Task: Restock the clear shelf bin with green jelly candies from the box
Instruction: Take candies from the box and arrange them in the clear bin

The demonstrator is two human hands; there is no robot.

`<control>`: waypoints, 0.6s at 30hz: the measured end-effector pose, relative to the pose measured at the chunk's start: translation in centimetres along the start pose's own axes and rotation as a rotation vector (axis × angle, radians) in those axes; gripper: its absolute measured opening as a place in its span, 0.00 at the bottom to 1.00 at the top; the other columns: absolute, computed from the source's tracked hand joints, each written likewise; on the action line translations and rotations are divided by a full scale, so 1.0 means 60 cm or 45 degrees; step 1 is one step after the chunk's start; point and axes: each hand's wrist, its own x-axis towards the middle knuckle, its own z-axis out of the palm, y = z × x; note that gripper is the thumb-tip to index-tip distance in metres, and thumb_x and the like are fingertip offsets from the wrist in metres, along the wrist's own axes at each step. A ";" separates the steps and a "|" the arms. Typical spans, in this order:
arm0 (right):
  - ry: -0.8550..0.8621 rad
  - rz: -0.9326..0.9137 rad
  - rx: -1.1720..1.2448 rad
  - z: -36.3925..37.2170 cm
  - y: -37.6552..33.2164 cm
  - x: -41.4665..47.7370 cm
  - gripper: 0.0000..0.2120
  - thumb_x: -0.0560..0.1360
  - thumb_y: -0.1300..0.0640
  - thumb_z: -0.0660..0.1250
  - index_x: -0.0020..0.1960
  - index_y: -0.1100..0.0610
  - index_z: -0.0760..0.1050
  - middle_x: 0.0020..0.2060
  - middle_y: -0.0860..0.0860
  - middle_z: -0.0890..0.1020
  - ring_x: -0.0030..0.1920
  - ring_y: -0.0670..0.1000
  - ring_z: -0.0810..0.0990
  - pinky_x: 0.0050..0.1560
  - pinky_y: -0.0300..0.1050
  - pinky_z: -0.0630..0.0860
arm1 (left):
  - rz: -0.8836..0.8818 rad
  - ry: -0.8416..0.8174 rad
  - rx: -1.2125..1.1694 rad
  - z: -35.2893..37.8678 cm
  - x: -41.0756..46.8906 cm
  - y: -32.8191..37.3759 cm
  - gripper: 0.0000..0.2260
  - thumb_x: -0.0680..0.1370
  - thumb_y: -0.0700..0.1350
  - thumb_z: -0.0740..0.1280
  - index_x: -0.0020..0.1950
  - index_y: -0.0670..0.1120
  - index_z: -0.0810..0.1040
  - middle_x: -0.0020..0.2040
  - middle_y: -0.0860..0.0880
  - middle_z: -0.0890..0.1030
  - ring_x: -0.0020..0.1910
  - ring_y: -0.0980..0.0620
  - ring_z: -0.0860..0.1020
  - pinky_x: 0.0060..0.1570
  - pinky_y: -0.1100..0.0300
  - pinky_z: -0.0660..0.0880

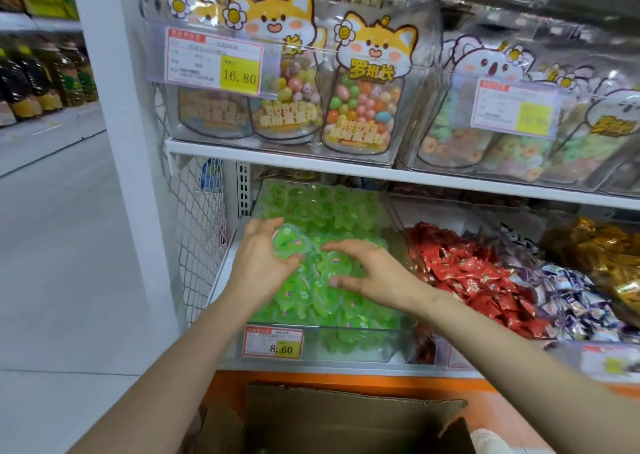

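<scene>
Green jelly candies (322, 211) were the job, and from where I stood the nearest thing was the cardboard box (346, 415) at 6 o'clock, its flaps open. I could not tell how much was left inside it. Just beyond its far flap stood the front wall of the clear shelf bin (360, 344), with a price tag (272, 342) clipped on towards 7 o'clock.

Over that wall both bare hands were in the bin. The left hand (259, 263), at about 9 o'clock of the pile, had its fingers curled round a single jelly cup (289, 242), held just above the heap. The right hand (374, 273), at 3 o'clock of the pile, lay palm down on the candies with its fingers spread and straight, gripping nothing that I could see.

The green candies filled the bin from the front wall to the back, heaped high. I judged this to be the placing and levelling step, late in the restock. The next move seemed to call for setting the held cup down in a low spot, smoothing the heap so nothing slid over the front, then reaching back to 6 o'clock for more.

Farther off at 3 o'clock lay red-wrapped sweets (460, 270), and at 12 o'clock an upper shelf (311, 162) carried cartoon pouches (363, 107).
</scene>
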 end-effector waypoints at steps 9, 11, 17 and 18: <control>0.184 0.260 0.053 -0.020 0.002 0.002 0.16 0.69 0.48 0.73 0.56 0.49 0.77 0.40 0.52 0.80 0.45 0.52 0.77 0.51 0.45 0.72 | -0.007 -0.007 -0.029 0.007 -0.007 0.008 0.27 0.70 0.43 0.75 0.65 0.42 0.69 0.61 0.44 0.75 0.60 0.46 0.73 0.54 0.62 0.66; 0.193 0.345 -0.178 -0.033 0.011 -0.005 0.17 0.71 0.43 0.69 0.56 0.49 0.76 0.38 0.48 0.78 0.49 0.52 0.76 0.54 0.47 0.69 | -0.026 -0.023 -0.042 0.015 -0.007 0.012 0.27 0.70 0.45 0.74 0.64 0.42 0.68 0.61 0.44 0.76 0.60 0.46 0.73 0.51 0.61 0.67; 0.209 0.366 -0.601 -0.032 0.032 -0.026 0.23 0.76 0.38 0.58 0.66 0.49 0.68 0.50 0.53 0.82 0.61 0.53 0.73 0.57 0.46 0.60 | -0.062 -0.087 -0.120 0.047 -0.009 0.028 0.31 0.70 0.46 0.74 0.68 0.43 0.65 0.67 0.44 0.72 0.65 0.47 0.70 0.59 0.59 0.67; 0.205 0.359 -0.587 -0.034 0.033 -0.026 0.24 0.76 0.38 0.58 0.68 0.48 0.67 0.50 0.52 0.82 0.61 0.53 0.73 0.57 0.46 0.61 | -0.064 -0.097 -0.118 0.051 -0.009 0.030 0.31 0.70 0.47 0.74 0.69 0.44 0.64 0.67 0.45 0.71 0.66 0.48 0.69 0.60 0.59 0.66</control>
